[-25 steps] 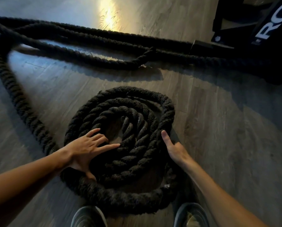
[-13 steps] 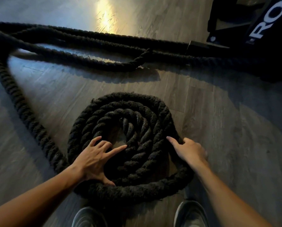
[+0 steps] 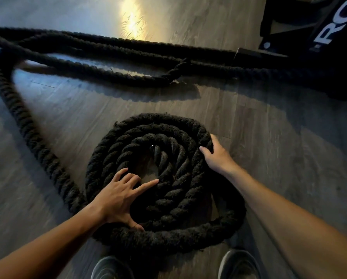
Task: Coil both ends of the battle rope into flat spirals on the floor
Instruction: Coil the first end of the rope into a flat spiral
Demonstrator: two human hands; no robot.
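Observation:
The thick black battle rope lies on the wood floor, one end wound into a flat spiral (image 3: 168, 121) of several turns just ahead of my feet. My left hand (image 3: 118, 196) rests flat on the spiral's near-left turns with fingers spread toward the centre. My right hand (image 3: 219, 158) grips the outermost turn at the spiral's right side, thumb on top, fingers on the outer flank. From the spiral's near-left, the loose rope (image 3: 27, 125) runs away to the far left and bends across the back. The other frayed end (image 3: 179, 68) lies uncoiled beyond the spiral.
A black equipment frame (image 3: 329, 37) with white letters stands at the far right, and the rope strands run to it. My two shoes (image 3: 112, 268) (image 3: 239, 264) stand just behind the spiral. Bare wood floor (image 3: 289, 158) lies right of the spiral.
My right hand has slid from the spiral's near side up along its right edge, pushing the outer turn in. The spiral is rounder and tighter. My left hand stayed pressed on it.

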